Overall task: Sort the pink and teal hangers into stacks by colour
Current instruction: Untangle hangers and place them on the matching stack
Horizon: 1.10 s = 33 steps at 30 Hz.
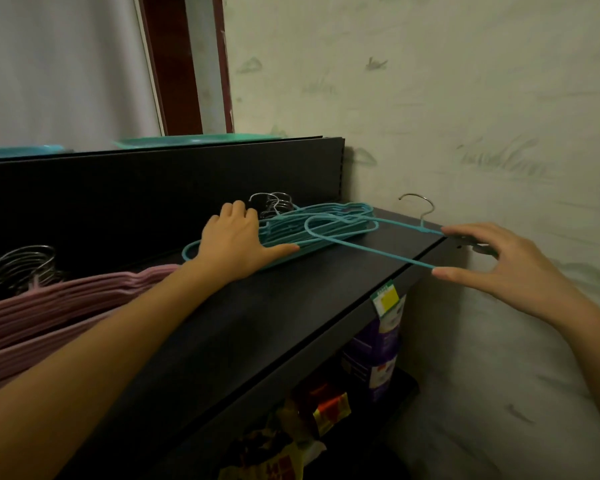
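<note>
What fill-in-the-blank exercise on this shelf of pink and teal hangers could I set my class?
The left hand presses flat on the stack of thin teal hangers, which lies on a dark ____.
The right hand holds a single hanger coloured ____.
The stack of thin pink hangers lies to the ____ of the teal stack.
Missing words: shelf, teal, left.

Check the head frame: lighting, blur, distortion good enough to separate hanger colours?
Head view: dim, back panel near black, yet teal stack and pink stack read clearly; loose teal hanger in right hand sharp; packages under the shelf blurred; wide-angle stretch toward edges; no glare.
</note>
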Each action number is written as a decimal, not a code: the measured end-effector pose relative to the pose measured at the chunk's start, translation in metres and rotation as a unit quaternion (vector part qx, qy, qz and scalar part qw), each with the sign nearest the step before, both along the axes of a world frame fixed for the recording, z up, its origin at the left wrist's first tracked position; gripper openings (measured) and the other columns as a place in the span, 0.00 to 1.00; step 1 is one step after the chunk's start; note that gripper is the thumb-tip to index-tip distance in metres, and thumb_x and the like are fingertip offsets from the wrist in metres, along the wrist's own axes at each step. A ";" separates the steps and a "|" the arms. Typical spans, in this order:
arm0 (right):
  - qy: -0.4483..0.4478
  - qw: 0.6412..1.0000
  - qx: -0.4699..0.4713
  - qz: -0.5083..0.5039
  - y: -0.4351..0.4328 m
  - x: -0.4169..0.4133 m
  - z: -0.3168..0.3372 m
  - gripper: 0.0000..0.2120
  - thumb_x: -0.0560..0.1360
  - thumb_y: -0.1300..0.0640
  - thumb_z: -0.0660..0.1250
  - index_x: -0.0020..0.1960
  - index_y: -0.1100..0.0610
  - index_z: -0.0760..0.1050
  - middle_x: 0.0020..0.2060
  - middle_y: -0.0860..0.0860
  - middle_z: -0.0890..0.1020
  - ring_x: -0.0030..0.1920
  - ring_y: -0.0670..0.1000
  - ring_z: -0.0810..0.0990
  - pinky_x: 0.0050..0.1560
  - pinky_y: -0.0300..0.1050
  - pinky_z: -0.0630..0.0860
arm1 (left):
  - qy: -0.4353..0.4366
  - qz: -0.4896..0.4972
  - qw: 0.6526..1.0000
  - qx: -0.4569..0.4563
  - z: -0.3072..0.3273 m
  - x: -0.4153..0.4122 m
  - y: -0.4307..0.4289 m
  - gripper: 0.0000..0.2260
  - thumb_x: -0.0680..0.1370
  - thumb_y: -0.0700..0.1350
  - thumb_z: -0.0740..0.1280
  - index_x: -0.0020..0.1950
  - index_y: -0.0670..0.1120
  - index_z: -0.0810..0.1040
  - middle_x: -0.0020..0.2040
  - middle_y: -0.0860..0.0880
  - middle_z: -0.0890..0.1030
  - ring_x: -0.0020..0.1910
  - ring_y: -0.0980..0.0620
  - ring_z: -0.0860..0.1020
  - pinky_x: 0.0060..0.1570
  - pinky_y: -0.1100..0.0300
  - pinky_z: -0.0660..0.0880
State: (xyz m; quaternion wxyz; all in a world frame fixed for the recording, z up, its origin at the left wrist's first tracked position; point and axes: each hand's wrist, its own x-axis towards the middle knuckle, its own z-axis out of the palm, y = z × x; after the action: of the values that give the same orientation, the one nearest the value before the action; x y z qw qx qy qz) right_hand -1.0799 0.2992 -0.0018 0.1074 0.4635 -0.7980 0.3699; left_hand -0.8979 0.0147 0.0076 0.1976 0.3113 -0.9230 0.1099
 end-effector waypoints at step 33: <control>-0.007 0.938 0.047 0.342 -0.186 -0.172 0.010 0.36 0.58 0.35 0.69 0.63 0.48 0.73 0.57 0.42 0.74 0.58 0.42 0.73 0.58 0.37 0.68 | 0.075 0.176 0.981 0.028 -0.016 -0.066 0.008 0.35 0.72 0.69 0.46 0.63 0.45 0.73 0.58 0.47 0.75 0.57 0.48 0.72 0.52 0.55 0.69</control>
State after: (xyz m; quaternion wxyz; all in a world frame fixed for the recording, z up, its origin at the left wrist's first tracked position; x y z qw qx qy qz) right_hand -1.2518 0.1128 0.0086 -0.0532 0.7104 -0.6084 0.3499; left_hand -0.9643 0.0224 -0.0087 0.2349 0.4817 -0.8391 0.0932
